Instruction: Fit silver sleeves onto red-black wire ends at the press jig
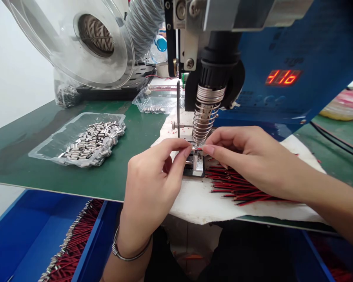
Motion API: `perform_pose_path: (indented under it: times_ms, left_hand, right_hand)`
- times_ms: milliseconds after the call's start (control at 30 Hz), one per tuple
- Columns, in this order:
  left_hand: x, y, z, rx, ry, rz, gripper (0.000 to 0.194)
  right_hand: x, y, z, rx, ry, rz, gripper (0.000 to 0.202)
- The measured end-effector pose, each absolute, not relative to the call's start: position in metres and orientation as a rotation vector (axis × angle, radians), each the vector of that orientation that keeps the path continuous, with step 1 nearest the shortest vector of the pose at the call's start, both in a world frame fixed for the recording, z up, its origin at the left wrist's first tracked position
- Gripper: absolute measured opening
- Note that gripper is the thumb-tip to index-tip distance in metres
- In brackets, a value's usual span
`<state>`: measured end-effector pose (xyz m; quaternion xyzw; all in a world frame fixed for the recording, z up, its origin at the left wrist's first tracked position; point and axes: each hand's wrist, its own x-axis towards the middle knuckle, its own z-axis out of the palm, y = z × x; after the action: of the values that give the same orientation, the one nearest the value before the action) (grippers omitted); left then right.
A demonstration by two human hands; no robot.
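Observation:
My left hand pinches a small silver metal part between thumb and forefinger, at the metal jig. Facing it from the right, my right hand is closed in a pinch on a thin red-and-black wire. The wire's end meets the metal part, though the fingertips hide much of both. Directly above stands the spring-wrapped soldering iron, its tip close to the fingers. Beneath my right hand a bundle of red-and-black wires lies on white paper.
A clear plastic tray of small silver cylinders sits left; another clear tray is behind. The blue machine rises at right. A fume hose with a clear hood hangs upper left. Below the table edge, a blue bin holds wired parts.

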<state>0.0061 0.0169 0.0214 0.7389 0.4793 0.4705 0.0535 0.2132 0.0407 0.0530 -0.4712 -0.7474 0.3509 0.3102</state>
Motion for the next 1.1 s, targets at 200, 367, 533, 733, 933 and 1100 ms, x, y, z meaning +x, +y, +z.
perform_pose_path:
  times_ms: [200,367,533,733,933,1100]
  left_hand:
    - [0.0060,0.0168,0.0215,2.254,1.454,1.435,0.011]
    - [0.0060,0.0165,0.0216,2.251,1.451,1.441,0.011]
    - [0.0058,0.0159,0.0215,2.231,1.444,1.434,0.011]
    - [0.0064,0.0167,0.0220,2.238,1.455,1.420,0.010]
    - [0.0069,0.0159,0.0221,2.241,1.483,1.431,0.009]
    - [0.0054,0.0144,0.0223,2.257,1.485,1.410,0.012]
  right_hand:
    - [0.2144,0.0399,0.0505,-1.237,-2.000,0.943,0.030]
    - [0.2148,0.0400,0.0505,-1.238,-1.994,0.917,0.029]
    - [0.2146,0.0393,0.0524,-1.246,-1.978,0.946,0.033]
    - [0.2133,0.0388,0.0532,-1.251,-1.991,0.907,0.032]
    - [0.2130,0.0400,0.0522,-1.246,-1.987,0.921,0.035]
    - [0.2128,0.0396,0.0531,-1.256,-1.997,0.918,0.041]
